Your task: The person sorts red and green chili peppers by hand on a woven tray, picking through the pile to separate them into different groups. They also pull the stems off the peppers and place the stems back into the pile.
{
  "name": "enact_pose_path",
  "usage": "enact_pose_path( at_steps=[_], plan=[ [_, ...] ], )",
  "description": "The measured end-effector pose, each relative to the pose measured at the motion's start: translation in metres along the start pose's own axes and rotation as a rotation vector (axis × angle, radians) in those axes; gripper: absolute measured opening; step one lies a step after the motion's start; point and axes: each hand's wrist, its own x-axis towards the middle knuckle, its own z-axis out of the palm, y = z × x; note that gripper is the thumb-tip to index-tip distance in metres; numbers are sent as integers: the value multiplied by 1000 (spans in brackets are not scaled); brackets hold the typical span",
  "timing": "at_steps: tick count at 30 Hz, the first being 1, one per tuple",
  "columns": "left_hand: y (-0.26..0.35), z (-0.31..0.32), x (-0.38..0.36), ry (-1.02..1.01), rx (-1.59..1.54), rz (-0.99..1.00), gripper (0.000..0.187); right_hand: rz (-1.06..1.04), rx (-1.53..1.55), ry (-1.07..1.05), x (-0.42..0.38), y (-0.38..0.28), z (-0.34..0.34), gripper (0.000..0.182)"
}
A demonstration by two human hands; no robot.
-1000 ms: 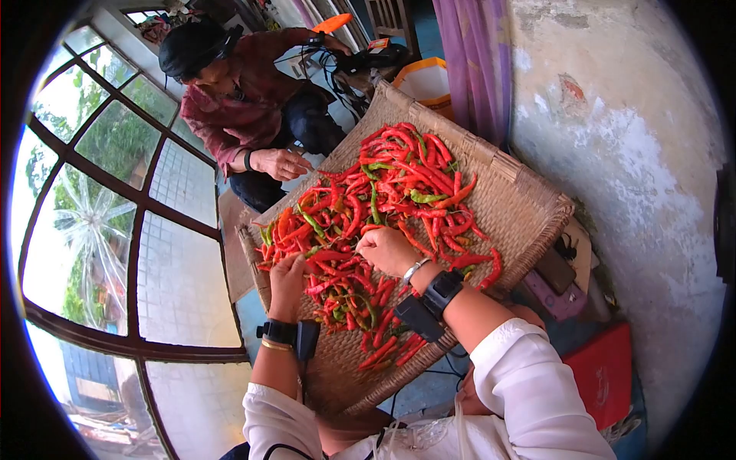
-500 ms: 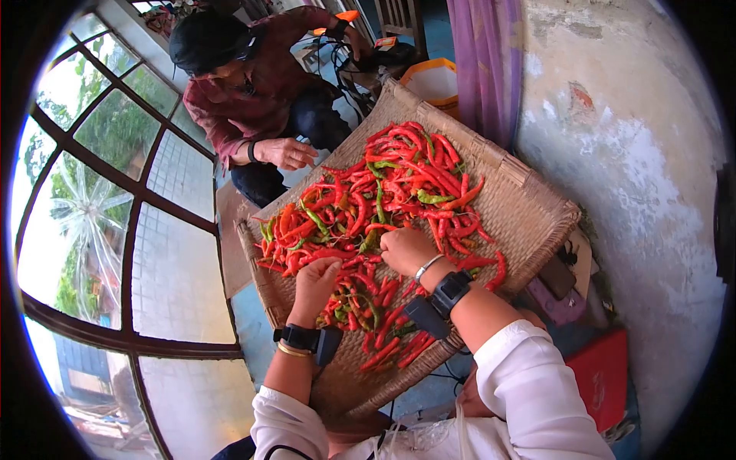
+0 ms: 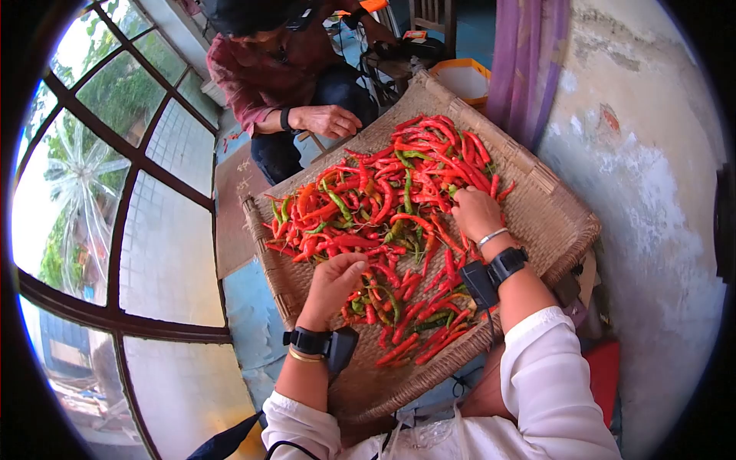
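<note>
A dark-framed window [image 3: 172, 245] spans the left side, greenery [image 3: 119, 92] visible beyond it. A purple curtain [image 3: 527, 69] hangs beside the patchy wall [image 3: 636, 199], near an orange-rimmed bucket [image 3: 462, 78] and a wooden chair [image 3: 451, 29].

A dark-framed, many-paned glass window [image 3: 157, 249], bright with daylight, fills the left; a purple cloth curtain [image 3: 523, 69] hangs upper right beside a peeling, patchy plaster wall [image 3: 640, 207].
</note>
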Motion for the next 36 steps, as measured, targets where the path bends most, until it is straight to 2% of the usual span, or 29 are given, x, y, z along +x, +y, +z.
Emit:
enact_pose_path(
  at_steps=[1,3,5,8,11,18,20,28,32,36],
  plan=[
    [-3,0,1,7,-9,3,19,-9,-7,0,0,-2,-2,19],
    [-10,2,3,-44,53,33,20,-15,-16,163,-1,-3,-6,19],
    [-12,4,3,-42,74,58,18,-46,-69,219,0,0,-3,23],
    [-7,4,0,-90,203,48,18,75,-171,39,-2,5,4,29],
    [-10,5,0,-92,223,95,19,88,-175,-49,-1,5,2,28],
    [-9,9,0,-104,280,90,21,61,-289,22,-3,13,7,26],
    [-11,10,1,-101,281,96,22,121,-243,-159,-3,14,5,25],
    [-17,14,4,-107,335,164,22,36,-230,-114,-2,13,8,15],
    [-17,16,4,-117,323,122,22,-46,-206,-83,-3,5,5,16],
    [-13,17,4,-121,322,112,22,-19,-153,-90,-2,-11,-3,18]
  ],
)
